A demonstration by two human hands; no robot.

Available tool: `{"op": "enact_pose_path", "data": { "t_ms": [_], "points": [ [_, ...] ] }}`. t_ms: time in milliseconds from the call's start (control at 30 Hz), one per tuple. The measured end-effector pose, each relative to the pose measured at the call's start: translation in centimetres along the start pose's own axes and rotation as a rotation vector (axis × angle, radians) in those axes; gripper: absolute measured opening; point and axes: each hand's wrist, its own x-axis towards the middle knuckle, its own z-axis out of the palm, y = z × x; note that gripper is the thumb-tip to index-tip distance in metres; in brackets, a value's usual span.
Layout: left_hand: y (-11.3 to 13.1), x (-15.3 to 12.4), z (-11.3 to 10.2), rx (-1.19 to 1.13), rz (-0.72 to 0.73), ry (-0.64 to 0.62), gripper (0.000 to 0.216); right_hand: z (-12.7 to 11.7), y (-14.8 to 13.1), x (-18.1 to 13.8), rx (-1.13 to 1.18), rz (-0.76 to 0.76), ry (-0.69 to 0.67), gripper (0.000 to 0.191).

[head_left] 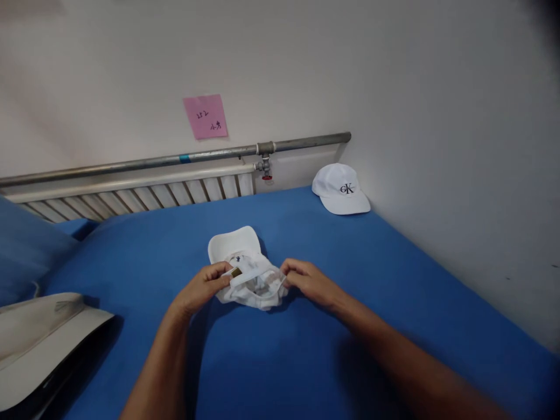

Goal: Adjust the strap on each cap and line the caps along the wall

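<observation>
A white baseball cap [238, 242] lies on the blue bed cover [262, 373], its brim toward the wall and its back opening toward me. My left hand [205, 286] pinches the cap's left edge beside a small dark gold label or buckle. With fingers bent, my right hand [306, 280] grips the edge on the right side. Between both hands the strap and inner band show, the fabric partly crumpled. Farther back, in the corner, sits a second white cap [336, 186] with black "CK" letters, touched by neither hand.
Along the back wall run a metal pipe [153, 163] and a white radiator [175, 192], with a red-handled valve [266, 177]. A pink note [205, 116] hangs above. At the left edge lies a large cream-coloured item [44, 338]. The right wall borders the bed.
</observation>
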Motion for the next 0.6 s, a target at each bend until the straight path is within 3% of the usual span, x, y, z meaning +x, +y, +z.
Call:
{"op": "enact_pose_path", "data": {
  "t_ms": [100, 233, 300, 433, 533, 600],
  "points": [
    [-0.9, -0.3, -0.4, -0.085, -0.024, -0.007, 0.03, -0.7, 0.0, -0.1, -0.054, -0.179, 0.082, 0.011],
    [-1.1, -0.4, -0.3, -0.12, -0.043, -0.065, 0.03, -1.3, 0.0, -0.1, -0.457, -0.431, 0.098, 0.012],
    [-0.9, -0.4, 0.0, -0.104, -0.041, -0.097, 0.031, -1.2, -0.5, -0.3, -0.565, -0.486, 0.141, 0.013],
    [-0.8, -0.7, 0.6, -0.026, -0.017, -0.136, 0.031, 0.9, -3.7, -1.3, -0.572, -0.544, 0.326, 0.019],
    [-0.8, -1.0, 0.8, 0.063, 0.01, -0.163, 0.029, 3.9, -6.6, -1.6, -0.711, -0.571, 0.198, 0.018],
    [-0.9, -1.1, 0.7, 0.129, 0.044, -0.191, 0.026, 5.9, -7.9, -1.0, -0.901, -0.547, 0.0, 0.017]
  ]
}}
